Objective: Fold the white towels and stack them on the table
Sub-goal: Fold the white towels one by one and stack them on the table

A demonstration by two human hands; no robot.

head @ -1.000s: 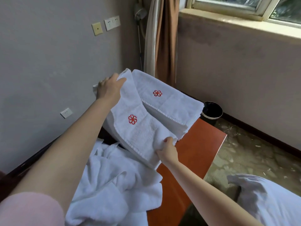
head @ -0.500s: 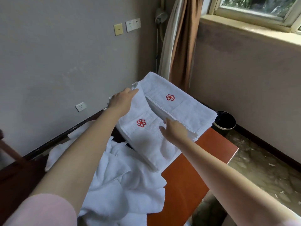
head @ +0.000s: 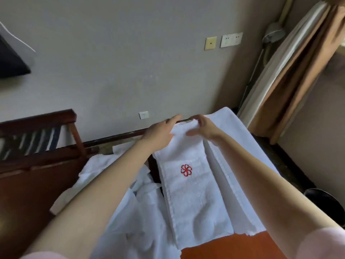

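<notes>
Dim, soft daylight coming in from the upper right by the curtain (head: 298, 81), the grey wall (head: 112, 62) dull, left hand (head: 160, 131) and right hand (head: 204, 128) smeared with motion blur at the fingertips, and the wide lens bowing every edge.

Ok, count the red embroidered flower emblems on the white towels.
1: the red flower emblem on the narrow folded white towel. The right forearm crosses the wider towel; another may hide there.

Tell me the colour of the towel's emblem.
The emblem on the towel is red; head view.
</notes>
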